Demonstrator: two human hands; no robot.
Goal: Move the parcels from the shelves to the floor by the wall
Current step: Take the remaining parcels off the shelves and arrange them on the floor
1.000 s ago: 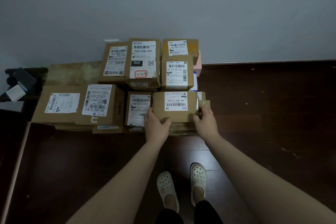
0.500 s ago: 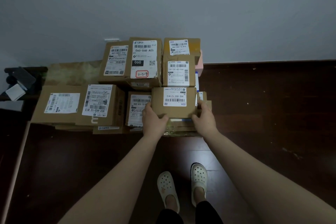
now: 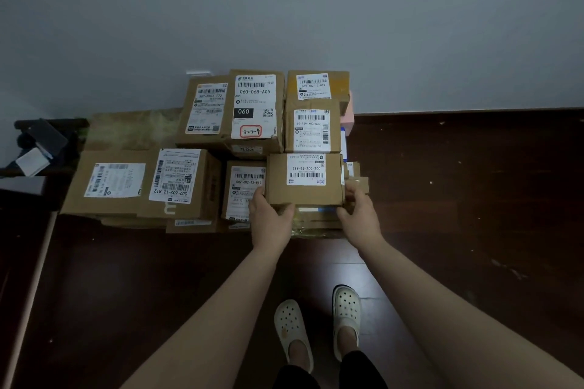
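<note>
A small brown parcel [image 3: 303, 193] with a white label sits on top of other parcels at the front right of the pile by the wall. My left hand [image 3: 270, 219] grips its near left corner and my right hand [image 3: 358, 215] grips its near right corner. Beneath it lie flat parcels [image 3: 319, 221], partly hidden. Behind it stands a labelled box [image 3: 311, 129], with a yellowish box [image 3: 317, 85] further back against the wall. To the left sits another small parcel [image 3: 245, 189].
More cardboard parcels fill the pile: a tall box marked 060 [image 3: 256, 110], one beside it [image 3: 205, 110], and two wide boxes [image 3: 177, 180] [image 3: 110, 181] at left. Dark objects [image 3: 38, 145] lie at far left. Dark wooden floor [image 3: 458, 199] spreads right; my feet [image 3: 316, 322] stand below.
Both hands have pushed the small parcel away from me, further onto the stack and closer to the box behind it.
</note>
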